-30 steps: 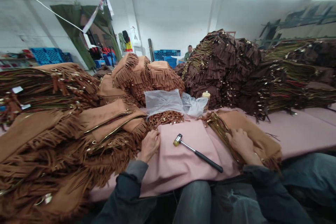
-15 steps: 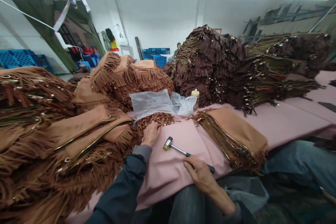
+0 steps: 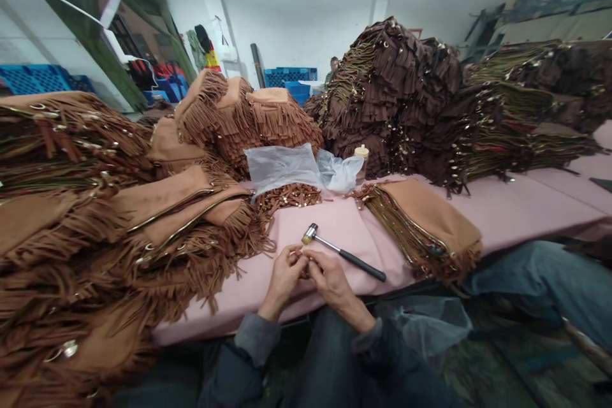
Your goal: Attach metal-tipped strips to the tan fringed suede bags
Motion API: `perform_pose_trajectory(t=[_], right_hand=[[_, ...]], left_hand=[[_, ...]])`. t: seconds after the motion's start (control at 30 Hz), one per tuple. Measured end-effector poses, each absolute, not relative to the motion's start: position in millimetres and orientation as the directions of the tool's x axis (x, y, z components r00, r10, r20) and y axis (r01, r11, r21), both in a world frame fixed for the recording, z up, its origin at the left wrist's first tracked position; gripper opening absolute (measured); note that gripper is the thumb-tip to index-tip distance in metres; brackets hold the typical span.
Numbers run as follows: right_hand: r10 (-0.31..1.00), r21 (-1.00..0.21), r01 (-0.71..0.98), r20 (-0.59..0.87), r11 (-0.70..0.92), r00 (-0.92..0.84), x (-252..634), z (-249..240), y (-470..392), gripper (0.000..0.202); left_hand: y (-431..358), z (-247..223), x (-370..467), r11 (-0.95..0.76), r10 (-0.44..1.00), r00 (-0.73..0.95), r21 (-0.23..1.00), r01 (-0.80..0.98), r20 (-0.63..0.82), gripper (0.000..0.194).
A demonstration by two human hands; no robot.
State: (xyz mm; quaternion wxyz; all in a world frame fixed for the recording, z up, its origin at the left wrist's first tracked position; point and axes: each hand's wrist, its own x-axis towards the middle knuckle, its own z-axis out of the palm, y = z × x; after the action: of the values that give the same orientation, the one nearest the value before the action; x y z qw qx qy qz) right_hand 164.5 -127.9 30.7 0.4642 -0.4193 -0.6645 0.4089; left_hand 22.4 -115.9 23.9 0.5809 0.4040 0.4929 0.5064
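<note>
My left hand and my right hand meet above the table's front edge, fingers pinched together. Between them shows a bit of a small brown leather tab, mostly hidden by the fingers. Just beyond the fingertips a hammer lies on the pink cloth, its head to the left and black handle to the right. Farther back is a heap of small brown leather tabs with metal bits, partly under clear plastic bags.
Tan fringed bags are heaped at left. A small stack of tan bags lies right of the hammer. Dark brown fringed bags pile high behind. A capped bottle stands by the plastic. Another person's leg is at right.
My left hand has come back from the heap of tabs toward me. My right hand has let go of the hammer and joined the left. The view has tilted down.
</note>
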Motion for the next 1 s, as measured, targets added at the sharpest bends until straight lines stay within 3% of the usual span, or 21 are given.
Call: perform_pose_trajectory(t=[0.13, 0.23, 0.37, 0.47, 0.63, 0.73, 0.83, 0.9, 1.0], right_hand=[[0.975, -0.998, -0.069, 0.013, -0.002, -0.224, 173, 31, -124, 0.027], [0.966, -0.929, -0.303, -0.149, -0.210, -0.212, 174, 34, -125, 0.026], [0.926, -0.778, -0.547, -0.113, -0.308, -0.362, 166, 36, -139, 0.041], [0.912, -0.786, -0.536, -0.081, -0.307, -0.403, 156, 23, -147, 0.041], [0.945, -0.881, -0.385, -0.174, -0.275, -0.277, 144, -4, -142, 0.045], [0.939, -0.879, -0.356, -0.239, -0.317, -0.246, 144, -8, -142, 0.052], [0.926, -0.837, -0.395, -0.329, -0.378, -0.187, 143, -9, -147, 0.057], [0.920, -0.814, -0.431, -0.367, -0.390, -0.140, 142, -11, -150, 0.061], [0.916, -0.799, -0.452, -0.380, -0.396, -0.130, 141, -13, -152, 0.066]], left_hand=[[-132, 28, 11, 0.193, 0.975, 0.148, 0.960, -0.202, -0.165, 0.058], [-138, 26, 3, 0.137, 0.984, 0.135, 0.978, -0.155, -0.116, 0.049], [-147, 23, -1, 0.121, 0.988, 0.120, 0.969, -0.213, -0.097, 0.042], [-154, 24, 1, 0.161, 0.977, 0.182, 0.951, -0.265, -0.115, 0.046], [-163, 20, 0, 0.113, 0.977, 0.207, 0.954, -0.278, -0.055, 0.050], [-167, 16, -2, 0.103, 0.978, 0.202, 0.961, -0.258, -0.051, 0.049], [-167, 19, -15, 0.055, 0.985, 0.166, 0.996, -0.071, -0.042, 0.040], [-162, 31, -39, -0.044, 0.999, -0.010, 0.982, 0.184, 0.047, 0.031], [-150, 64, -101, -0.059, 0.863, -0.337, 0.737, 0.673, 0.377, 0.025]])
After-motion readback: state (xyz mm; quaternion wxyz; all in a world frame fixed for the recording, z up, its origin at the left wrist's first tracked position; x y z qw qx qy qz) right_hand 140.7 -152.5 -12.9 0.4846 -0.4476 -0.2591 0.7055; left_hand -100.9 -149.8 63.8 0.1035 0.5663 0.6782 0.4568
